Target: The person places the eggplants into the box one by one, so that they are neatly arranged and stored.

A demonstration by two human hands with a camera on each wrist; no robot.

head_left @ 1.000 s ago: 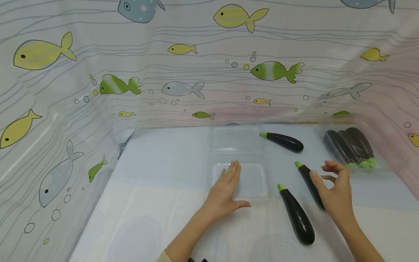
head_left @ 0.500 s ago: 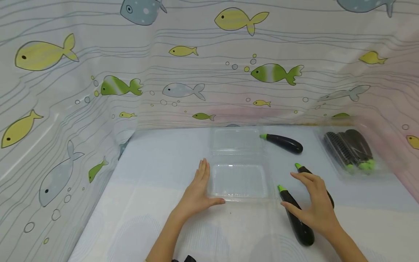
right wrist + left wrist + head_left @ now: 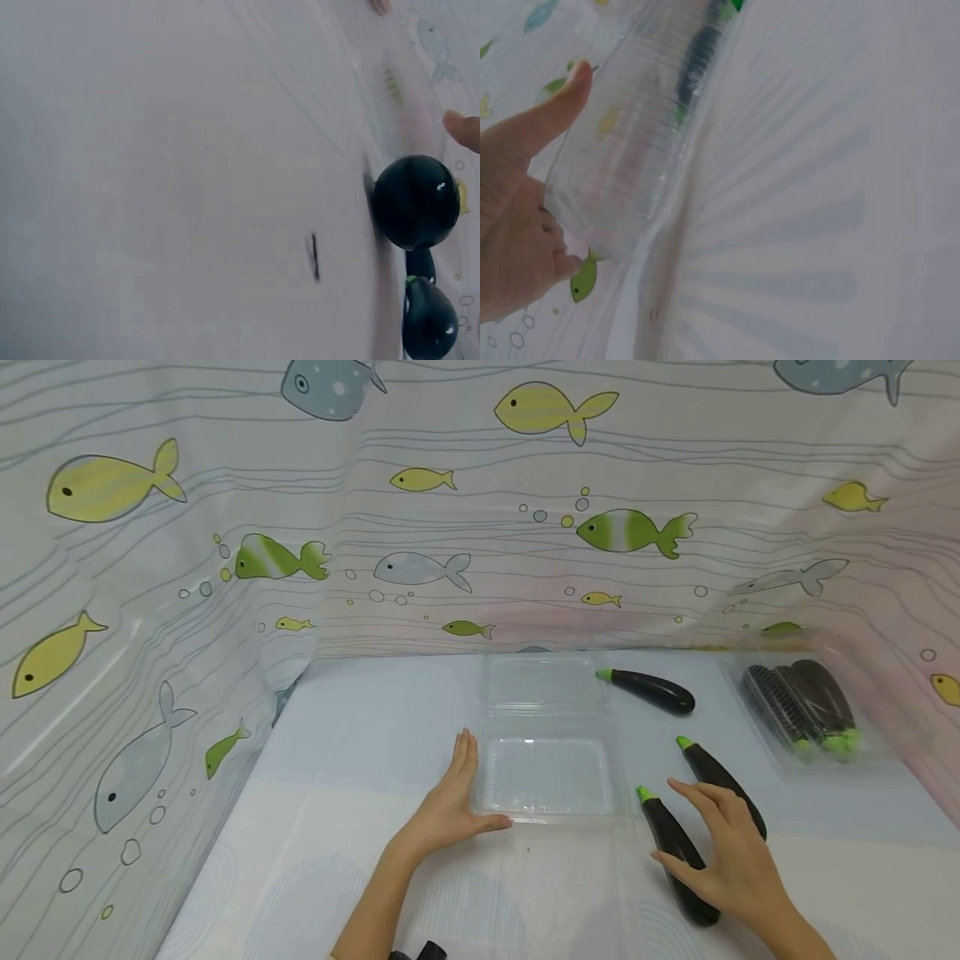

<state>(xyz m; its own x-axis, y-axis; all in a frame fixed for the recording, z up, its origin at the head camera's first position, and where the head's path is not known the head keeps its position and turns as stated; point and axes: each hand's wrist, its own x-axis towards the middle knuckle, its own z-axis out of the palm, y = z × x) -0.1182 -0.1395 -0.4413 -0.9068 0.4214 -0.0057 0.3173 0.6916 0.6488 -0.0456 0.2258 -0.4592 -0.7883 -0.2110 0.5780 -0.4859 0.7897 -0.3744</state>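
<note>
A clear plastic clamshell box (image 3: 551, 777) lies with its lid folded back on the table. My left hand (image 3: 442, 810) rests along its left side, fingers straight and thumb spread at the front corner. In the left wrist view, the box wall (image 3: 622, 142) stands beside the thumb. My right hand (image 3: 731, 852) hovers with spread fingers over the nearest toy-like eggplant (image 3: 667, 831), dark with a green tip. The right wrist view has the thumb (image 3: 465, 131) apart from this eggplant's round end (image 3: 416, 202). A second eggplant (image 3: 716, 772) lies just beyond, partly behind the hand.
A third eggplant (image 3: 651, 690) lies right of the lid (image 3: 543, 682). At the back right stands another clear box (image 3: 885, 739) with several dark, green-tipped pieces inside. A fish-patterned curtain (image 3: 450, 518) closes off the back and left of the table.
My left hand has moved from over the box to its left side. The right hand has come left and nearer, from the second eggplant to above the nearest one.
</note>
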